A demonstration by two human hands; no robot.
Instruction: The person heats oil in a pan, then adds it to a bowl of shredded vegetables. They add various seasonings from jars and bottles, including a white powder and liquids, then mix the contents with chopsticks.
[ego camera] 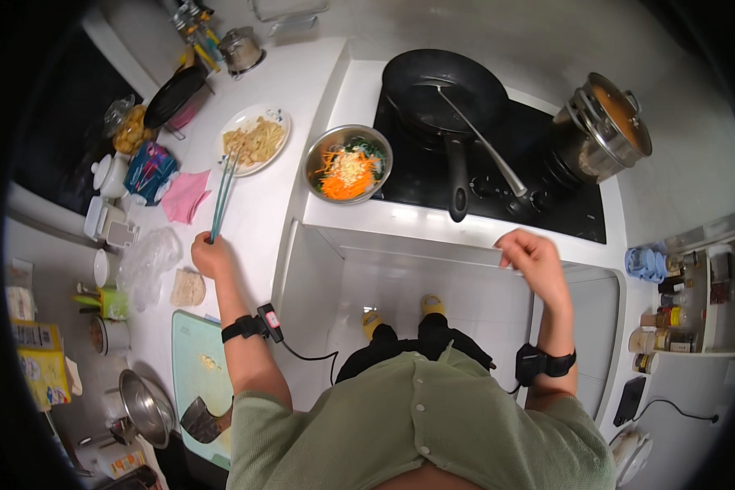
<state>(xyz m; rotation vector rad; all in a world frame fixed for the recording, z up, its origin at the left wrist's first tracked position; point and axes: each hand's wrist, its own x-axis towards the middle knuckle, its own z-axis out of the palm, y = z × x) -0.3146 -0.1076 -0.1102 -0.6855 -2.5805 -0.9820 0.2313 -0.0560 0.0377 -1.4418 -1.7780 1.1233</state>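
Note:
My left hand (pixel 209 257), over the left counter, grips a pair of green chopsticks (pixel 223 199). Their tips reach the near side of a white plate (pixel 278 115) holding pale, strip-like food (pixel 263 142). Nothing shows in my right hand (pixel 531 260), whose fingers are curled in front of the cooktop's near edge. Between plate and stove, a steel bowl (pixel 312 152) holds shredded carrot (pixel 347 187), chopped pale bits and dark greens. A black wok (pixel 407 86) sits on the black cooktop (pixel 398 177), its handle towards me. The long-handled metal utensil (pixel 485 146) resting in it extends over the rim.
A lidded steel pot (pixel 591 144) stands at the cooktop's right. On the left counter lie a pink cloth (pixel 185 196), a plastic bag (pixel 150 263) and a green cutting board (pixel 190 367) bearing a cleaver (pixel 203 421). Condiment jars (pixel 674 316) line the right shelf.

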